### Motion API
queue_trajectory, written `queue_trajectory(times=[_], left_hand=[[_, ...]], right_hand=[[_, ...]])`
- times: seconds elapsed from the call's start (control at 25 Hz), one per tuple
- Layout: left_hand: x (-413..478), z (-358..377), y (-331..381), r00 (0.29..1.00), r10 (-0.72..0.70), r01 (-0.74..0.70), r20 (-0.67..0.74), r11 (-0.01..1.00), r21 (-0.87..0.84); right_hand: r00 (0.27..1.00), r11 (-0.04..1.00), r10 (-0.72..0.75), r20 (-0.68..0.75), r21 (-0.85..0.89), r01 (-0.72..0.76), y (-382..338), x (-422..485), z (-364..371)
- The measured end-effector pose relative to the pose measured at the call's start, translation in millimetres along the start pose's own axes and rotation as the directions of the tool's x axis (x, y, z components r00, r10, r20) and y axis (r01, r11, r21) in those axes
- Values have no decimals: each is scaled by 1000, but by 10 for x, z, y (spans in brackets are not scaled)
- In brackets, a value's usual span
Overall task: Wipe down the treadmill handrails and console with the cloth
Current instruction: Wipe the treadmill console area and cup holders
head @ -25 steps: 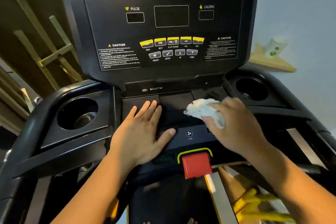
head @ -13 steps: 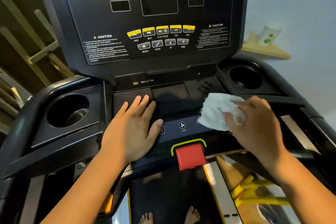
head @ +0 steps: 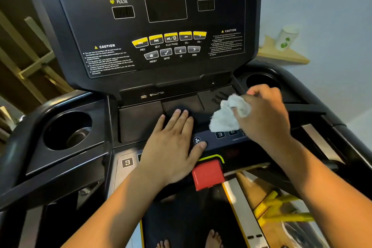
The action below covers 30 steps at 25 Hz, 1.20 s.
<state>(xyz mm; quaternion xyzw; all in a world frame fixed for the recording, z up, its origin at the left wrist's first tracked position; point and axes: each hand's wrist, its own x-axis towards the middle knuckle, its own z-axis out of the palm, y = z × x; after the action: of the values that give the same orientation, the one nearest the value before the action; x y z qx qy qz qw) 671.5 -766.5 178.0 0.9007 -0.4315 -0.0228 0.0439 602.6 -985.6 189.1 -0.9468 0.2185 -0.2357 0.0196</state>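
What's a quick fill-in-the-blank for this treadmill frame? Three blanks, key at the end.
1. The right hand grips the crumpled cloth, which is ____ in colour.
2. The left hand lies flat on the console, thumb tip beside the ____ icon.
3. The safety button just below the left hand is ____.
Missing words: white; fan; red.

Single head-worn wide-angle view. Looks forward and down onto treadmill console (head: 153, 78), close, within arm's reach. Takes in display panel (head: 167, 8) along top, belt (head: 181, 219) and bare feet (head: 213, 237) at bottom edge. Bows straight lines toward corners.
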Motion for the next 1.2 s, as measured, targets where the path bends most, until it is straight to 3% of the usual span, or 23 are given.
queue_trajectory(times=[0.2, 0.28, 0.44, 0.52, 0.68, 0.84, 0.96, 1.08, 1.2], left_hand=[[195, -33, -34, 990, 129, -123, 59, 988, -89], [269, -17, -41, 987, 147, -141, 63, 987, -82], [389, -24, -15, 993, 95, -88, 64, 991, -99], [366, -19, 5, 994, 94, -90, 55, 993, -77], [331, -5, 14, 995, 96, -94, 35, 994, -47], [369, -2, 11, 998, 66, -63, 24, 994, -91], [332, -22, 19, 997, 71, -68, 32, 994, -87], [332, -21, 14, 997, 73, -71, 20, 994, -77], [356, -14, 8, 998, 66, -64, 19, 992, -112]], right_hand=[[959, 967, -253, 129, 0, 255, 122, -162, -83], [967, 973, -220, 126, -35, 226, 193, -75, -120], [949, 991, 21, 316, -131, 22, -152, 423, 30], [941, 982, 18, 338, -185, 47, -254, 461, 24], [949, 990, -24, 315, -123, 66, -159, 123, -172], [937, 991, 94, 336, -121, -56, -232, 630, 83], [957, 988, 74, 282, -152, -32, -296, 807, 218], [960, 995, -81, 269, -31, 93, -206, 415, 65], [953, 995, -98, 286, 37, 91, -167, 389, 57]])
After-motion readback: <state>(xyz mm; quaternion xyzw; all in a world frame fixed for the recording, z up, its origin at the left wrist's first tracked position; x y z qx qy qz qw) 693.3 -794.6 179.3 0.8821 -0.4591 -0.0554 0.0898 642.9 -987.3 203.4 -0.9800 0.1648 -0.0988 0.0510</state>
